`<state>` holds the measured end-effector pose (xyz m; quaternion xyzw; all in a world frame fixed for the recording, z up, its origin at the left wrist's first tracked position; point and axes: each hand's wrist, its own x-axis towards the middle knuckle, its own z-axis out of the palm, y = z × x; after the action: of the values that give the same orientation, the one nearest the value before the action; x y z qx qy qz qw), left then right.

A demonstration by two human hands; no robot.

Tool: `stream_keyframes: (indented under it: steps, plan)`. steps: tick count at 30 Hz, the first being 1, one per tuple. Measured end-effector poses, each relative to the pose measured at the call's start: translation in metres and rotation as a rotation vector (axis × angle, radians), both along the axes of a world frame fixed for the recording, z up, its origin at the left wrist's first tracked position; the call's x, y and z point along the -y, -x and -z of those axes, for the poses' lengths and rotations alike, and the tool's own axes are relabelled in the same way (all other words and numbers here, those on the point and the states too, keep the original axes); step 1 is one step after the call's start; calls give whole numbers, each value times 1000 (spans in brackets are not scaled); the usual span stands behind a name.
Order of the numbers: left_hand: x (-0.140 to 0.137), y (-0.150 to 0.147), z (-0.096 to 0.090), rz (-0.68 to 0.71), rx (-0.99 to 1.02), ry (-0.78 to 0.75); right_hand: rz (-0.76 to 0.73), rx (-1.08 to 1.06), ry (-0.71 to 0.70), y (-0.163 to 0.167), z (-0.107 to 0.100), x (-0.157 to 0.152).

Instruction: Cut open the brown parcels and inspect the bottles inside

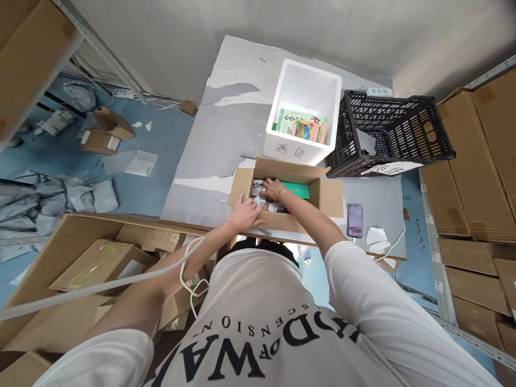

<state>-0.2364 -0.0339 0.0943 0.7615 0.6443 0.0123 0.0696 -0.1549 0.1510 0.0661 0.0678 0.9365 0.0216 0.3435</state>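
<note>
An open cardboard box (pixel 282 220) stands at the table's near edge, its flaps folded outward. Crumpled white paper (pixel 259 188) fills its left part, and a flat green packet (pixel 297 190) lies toward the right inside. My right hand (pixel 273 189) reaches into the box, fingers spread on the crumpled paper; whether anything lies under the fingertips is hidden. At the near left corner, my left hand (pixel 244 214) rests on the box's edge with its fingers apart. Directly behind the box is a white foam box (pixel 278 145) holding colourful printed packets (pixel 310 130).
A black plastic crate (pixel 403 129) stands right of the foam box. On the table's right lie a phone (pixel 355 220) and torn white paper (pixel 377 235). A large carton (pixel 60 236) of boxes is at my left; a white cable (pixel 121 279) crosses my left arm.
</note>
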Motion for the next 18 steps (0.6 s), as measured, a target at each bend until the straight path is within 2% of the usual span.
stream_keyframes:
  steps: [8,13,15,18]
  plan:
    - [5,-15,1,-68,-19,3,54,17,-78,0,-9,22]
    - [0,-19,0,-90,-13,-3,106,56,-65,-7,-12,32]
    - [-1,-19,0,-80,-18,-3,115,46,-57,-10,-19,30]
    - [-2,-18,1,-94,-30,-8,108,-67,-19,-18,-40,21]
